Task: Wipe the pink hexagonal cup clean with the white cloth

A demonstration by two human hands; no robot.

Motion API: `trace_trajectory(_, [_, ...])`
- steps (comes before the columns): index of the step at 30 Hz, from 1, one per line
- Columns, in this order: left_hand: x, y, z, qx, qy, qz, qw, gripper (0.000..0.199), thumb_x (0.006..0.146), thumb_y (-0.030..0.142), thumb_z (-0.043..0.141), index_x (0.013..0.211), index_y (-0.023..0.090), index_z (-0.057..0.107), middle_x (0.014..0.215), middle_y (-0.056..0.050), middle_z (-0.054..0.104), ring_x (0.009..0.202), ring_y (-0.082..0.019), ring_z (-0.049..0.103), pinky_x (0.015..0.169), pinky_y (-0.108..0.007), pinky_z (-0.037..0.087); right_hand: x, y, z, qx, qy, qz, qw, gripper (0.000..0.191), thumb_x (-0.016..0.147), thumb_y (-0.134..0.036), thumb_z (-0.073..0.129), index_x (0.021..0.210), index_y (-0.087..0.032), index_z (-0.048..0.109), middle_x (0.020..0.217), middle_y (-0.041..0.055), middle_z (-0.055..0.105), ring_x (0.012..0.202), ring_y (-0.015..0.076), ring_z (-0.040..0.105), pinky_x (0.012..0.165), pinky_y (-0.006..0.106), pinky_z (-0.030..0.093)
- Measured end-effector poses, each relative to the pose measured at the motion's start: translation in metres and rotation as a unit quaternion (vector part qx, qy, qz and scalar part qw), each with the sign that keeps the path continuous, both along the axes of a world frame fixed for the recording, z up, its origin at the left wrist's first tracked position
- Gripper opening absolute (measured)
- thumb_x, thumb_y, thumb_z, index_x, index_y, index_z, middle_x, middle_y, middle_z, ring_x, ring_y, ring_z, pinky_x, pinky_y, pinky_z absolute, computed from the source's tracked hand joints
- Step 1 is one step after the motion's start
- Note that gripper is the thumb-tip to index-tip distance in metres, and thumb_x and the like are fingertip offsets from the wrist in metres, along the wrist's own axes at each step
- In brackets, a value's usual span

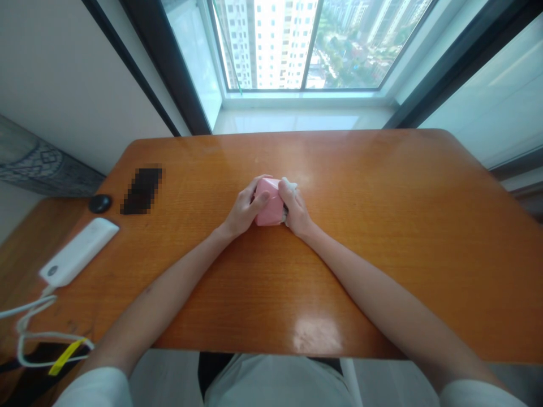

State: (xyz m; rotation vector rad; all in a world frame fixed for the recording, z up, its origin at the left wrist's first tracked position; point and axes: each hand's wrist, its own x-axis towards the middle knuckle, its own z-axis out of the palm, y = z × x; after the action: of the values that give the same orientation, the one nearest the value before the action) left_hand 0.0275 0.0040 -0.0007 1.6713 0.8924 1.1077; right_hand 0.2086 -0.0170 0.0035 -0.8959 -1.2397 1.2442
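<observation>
A small pink box-like object (268, 210) with rounded corners is held over the middle of the wooden table. My left hand (245, 209) grips it from the left, thumb across its face and fingers behind. At its right side, my right hand (298, 213) is closed around a crumpled white cloth or tissue (290, 184), with the thumb near the pink edge. Bits of the white material show above the thumb and below the fingers. Most of it is hidden by the hand, and the exact kind of the pink object cannot be made out.
On the wooden table (403, 237), a white power bank-like device (80, 251) with a white cable (38, 333) lies at left. Beyond it are a round black object (100, 203) and a pixelated dark patch (142, 191). A window (305, 45) stands behind the far edge.
</observation>
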Motion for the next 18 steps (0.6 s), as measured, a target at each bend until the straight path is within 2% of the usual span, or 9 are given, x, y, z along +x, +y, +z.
trace_trajectory(5, [0.0009,-0.0031,0.003,-0.014,-0.01,0.004,1.0,0.089,0.103,0.095,0.064,0.147,0.018,0.071,0.133,-0.013,0.082,0.113,-0.029,0.077,0.1,-0.038,0.06,-0.0015,0.0025,-0.0071,-0.021,0.023,-0.006,0.999,0.072,0.102,-0.093,0.064,0.076,-0.026,0.058,0.068,-0.0035,0.051,0.061,0.0125,0.045,0.055,0.029,0.036])
trace_trajectory(10, [0.0001,-0.0022,0.0007,-0.005,-0.015,0.001,1.0,0.088,0.102,0.095,0.065,0.148,0.019,0.071,0.135,-0.013,0.082,0.118,-0.03,0.077,0.104,-0.04,0.06,-0.0003,0.0025,-0.0091,-0.034,0.029,0.004,0.999,0.065,0.1,-0.088,0.072,0.084,-0.025,0.065,0.073,-0.004,0.055,0.063,0.012,0.048,0.057,0.027,0.038])
trace_trajectory(18, [-0.0016,-0.0004,-0.0042,0.005,-0.011,0.001,1.0,0.087,0.104,0.093,0.063,0.15,0.02,0.071,0.144,-0.015,0.08,0.128,-0.034,0.077,0.113,-0.045,0.059,0.0003,0.0014,-0.0047,-0.038,0.025,0.023,0.999,0.059,0.096,-0.082,0.084,0.09,-0.025,0.068,0.075,-0.0044,0.058,0.065,0.012,0.051,0.058,0.027,0.042])
